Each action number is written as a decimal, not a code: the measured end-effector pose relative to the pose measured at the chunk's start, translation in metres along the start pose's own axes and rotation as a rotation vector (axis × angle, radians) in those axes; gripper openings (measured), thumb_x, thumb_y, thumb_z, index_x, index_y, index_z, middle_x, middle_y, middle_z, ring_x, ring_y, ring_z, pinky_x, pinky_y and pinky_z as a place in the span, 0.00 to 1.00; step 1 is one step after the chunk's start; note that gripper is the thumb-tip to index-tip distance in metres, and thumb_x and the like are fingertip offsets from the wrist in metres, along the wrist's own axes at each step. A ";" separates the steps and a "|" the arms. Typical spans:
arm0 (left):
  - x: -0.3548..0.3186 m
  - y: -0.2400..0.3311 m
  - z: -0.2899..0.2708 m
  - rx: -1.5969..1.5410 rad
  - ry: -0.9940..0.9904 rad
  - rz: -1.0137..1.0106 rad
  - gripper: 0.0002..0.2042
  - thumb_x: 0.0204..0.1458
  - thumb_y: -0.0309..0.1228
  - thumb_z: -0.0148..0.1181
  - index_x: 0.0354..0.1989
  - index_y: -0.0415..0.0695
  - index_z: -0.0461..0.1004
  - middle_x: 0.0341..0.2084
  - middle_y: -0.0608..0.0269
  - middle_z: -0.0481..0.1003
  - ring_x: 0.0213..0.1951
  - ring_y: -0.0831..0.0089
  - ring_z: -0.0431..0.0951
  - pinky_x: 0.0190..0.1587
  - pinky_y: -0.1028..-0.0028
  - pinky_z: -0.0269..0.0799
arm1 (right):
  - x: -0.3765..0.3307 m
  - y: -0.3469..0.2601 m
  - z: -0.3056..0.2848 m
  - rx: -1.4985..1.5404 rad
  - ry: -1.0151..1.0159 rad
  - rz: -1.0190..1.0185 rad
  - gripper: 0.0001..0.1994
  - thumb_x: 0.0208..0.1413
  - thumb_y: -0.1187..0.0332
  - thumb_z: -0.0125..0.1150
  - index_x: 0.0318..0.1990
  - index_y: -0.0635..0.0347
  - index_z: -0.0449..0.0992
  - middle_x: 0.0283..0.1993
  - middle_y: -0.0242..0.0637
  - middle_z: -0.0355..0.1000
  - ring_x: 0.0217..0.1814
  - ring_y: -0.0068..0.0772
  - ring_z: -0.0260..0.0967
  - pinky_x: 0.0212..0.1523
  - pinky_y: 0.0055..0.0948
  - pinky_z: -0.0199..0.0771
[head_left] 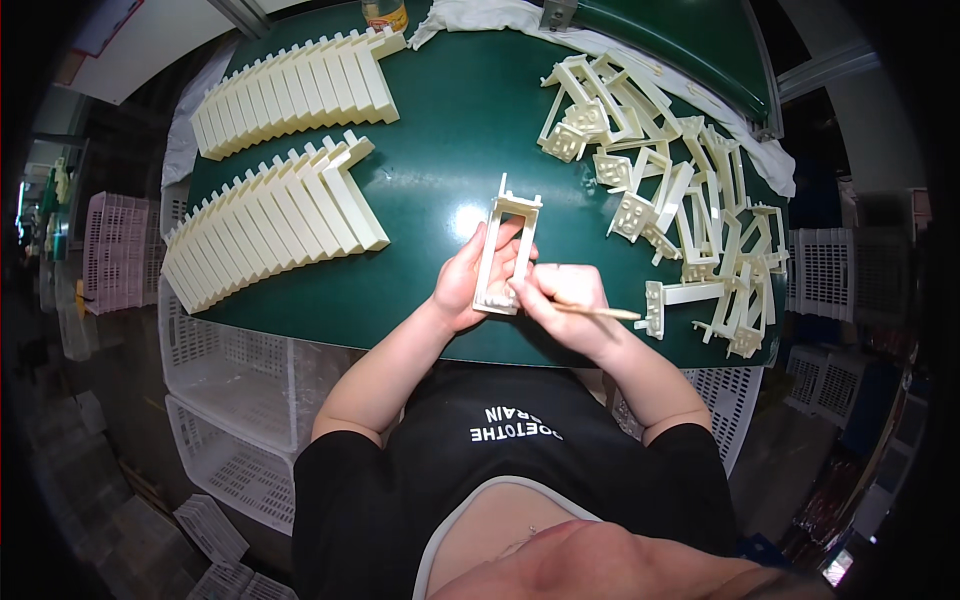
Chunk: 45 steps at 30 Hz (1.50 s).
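Note:
A cream plastic frame [487,262], long and rectangular with an open middle, lies in my left hand [457,285], whose fingers curl behind it. Its far end carries a short upright prong. At the frame's near right corner, my right hand [568,290] is closed around a slim tool with a tan, wood-like handle [608,313]. The handle sticks out to the right, while the tool's working tip is hidden by my fingers, so its kind does not show. Both hands are above the green tabletop [430,130], close to its front edge.
Two neat rows of cream parts, a far row [300,95] and a nearer row [275,225], stand on the left. A loose pile of similar frames [690,200] covers the right side. White cloth [480,18] edges the back; white crates [235,375] sit below left.

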<state>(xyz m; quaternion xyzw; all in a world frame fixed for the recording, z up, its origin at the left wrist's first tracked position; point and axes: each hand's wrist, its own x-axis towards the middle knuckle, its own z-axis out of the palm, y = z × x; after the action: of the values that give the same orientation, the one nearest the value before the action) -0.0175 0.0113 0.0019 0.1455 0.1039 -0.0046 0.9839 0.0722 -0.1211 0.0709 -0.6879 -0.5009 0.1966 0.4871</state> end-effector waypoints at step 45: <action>-0.001 -0.011 0.001 -0.028 0.041 0.322 0.29 0.63 0.53 0.30 0.67 0.48 0.49 0.43 0.59 0.68 0.40 0.70 0.71 0.46 0.69 0.70 | -0.008 0.015 0.001 -0.076 0.113 -0.092 0.15 0.56 0.78 0.55 0.17 0.64 0.68 0.16 0.35 0.69 0.14 0.26 0.67 0.16 0.23 0.64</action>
<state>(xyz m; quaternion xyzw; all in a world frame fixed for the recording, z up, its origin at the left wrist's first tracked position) -0.0184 0.0000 -0.0001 0.1467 0.0992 0.1576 0.9715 0.0752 -0.1279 0.0557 -0.6922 -0.5107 0.1157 0.4966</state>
